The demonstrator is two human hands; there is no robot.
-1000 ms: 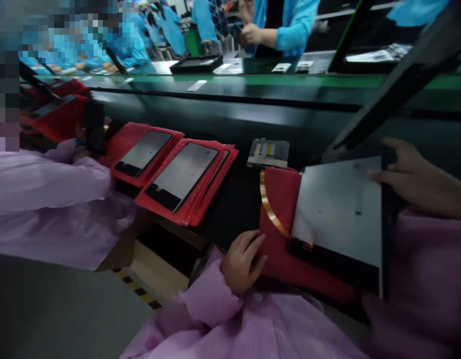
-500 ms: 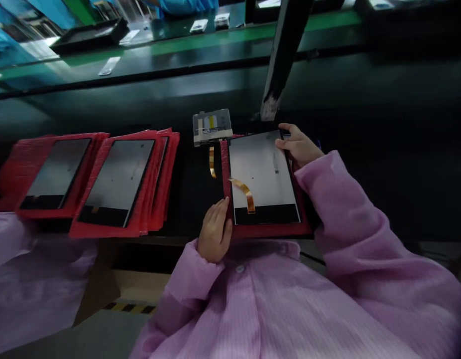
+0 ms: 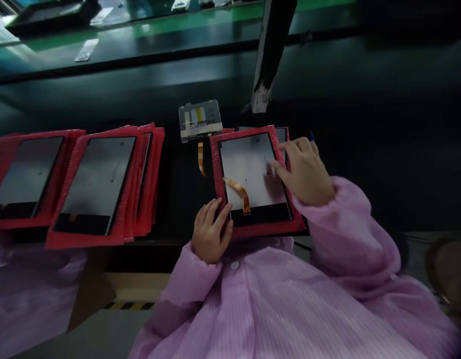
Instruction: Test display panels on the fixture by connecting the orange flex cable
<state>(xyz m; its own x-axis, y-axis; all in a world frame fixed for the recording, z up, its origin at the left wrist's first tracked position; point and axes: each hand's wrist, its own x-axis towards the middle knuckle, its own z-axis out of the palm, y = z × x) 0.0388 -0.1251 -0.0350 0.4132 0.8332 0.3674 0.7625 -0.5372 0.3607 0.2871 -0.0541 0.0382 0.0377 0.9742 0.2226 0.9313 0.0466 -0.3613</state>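
In front of me a display panel (image 3: 253, 164) lies face down on a red foam sheet (image 3: 264, 229), its pale back up and a black band along its near end. An orange flex cable (image 3: 238, 189) curves over the panel's lower left part. My left hand (image 3: 211, 229) rests at the lower left edge of the sheet, fingers spread and fingertips touching the border. Over the panel's right edge hovers my right hand (image 3: 305, 169), fingers apart and nothing held; its shadow falls on the panel. Part of another panel (image 3: 282, 137) shows behind, at the upper right.
Stacks of red sheets with panels (image 3: 99, 179) (image 3: 28, 174) stand on the left. A clear plastic case (image 3: 200, 121) sits beyond my panel, with a second orange flex cable (image 3: 201, 159) near it. A dark post (image 3: 271, 55) rises from the bench. A blue-tipped thing (image 3: 312, 135) shows behind my right hand.
My right hand has let go of the panel's far right corner and come nearer to me. The panel and sheet now sit squarer together, with red showing along the far and right edges.
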